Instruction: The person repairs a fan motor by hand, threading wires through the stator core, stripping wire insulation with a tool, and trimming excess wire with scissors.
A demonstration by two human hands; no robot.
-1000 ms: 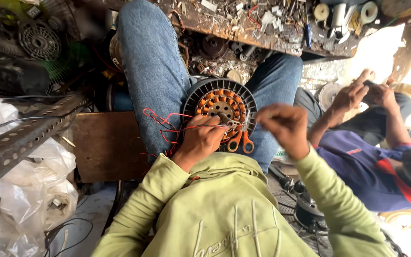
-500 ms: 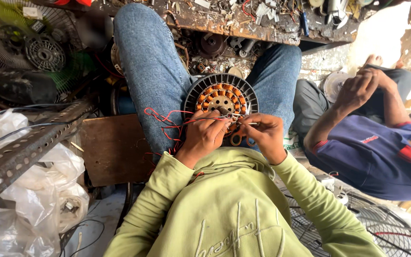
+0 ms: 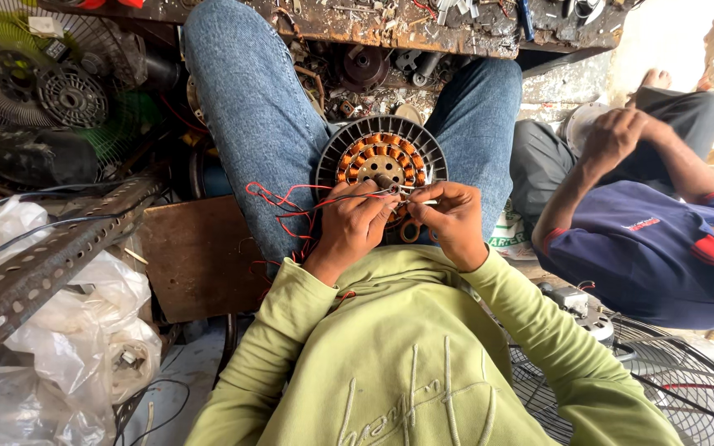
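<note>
A round fan motor stator with copper windings and a dark finned rim rests in my lap between my jeans-clad legs. My left hand pinches thin red and black wires that trail off to the left. My right hand meets it over the stator's near edge, fingers closed on the same wire ends. Orange-handled scissors lie partly hidden under my hands.
Another person in a blue shirt sits at right, one hand raised. A cluttered workbench edge runs across the top. A perforated metal bar, plastic bags and fan parts are at left; a fan grille lower right.
My right hand has come in from the right and joined my left hand at the wires over the stator. The view has tilted slightly.
</note>
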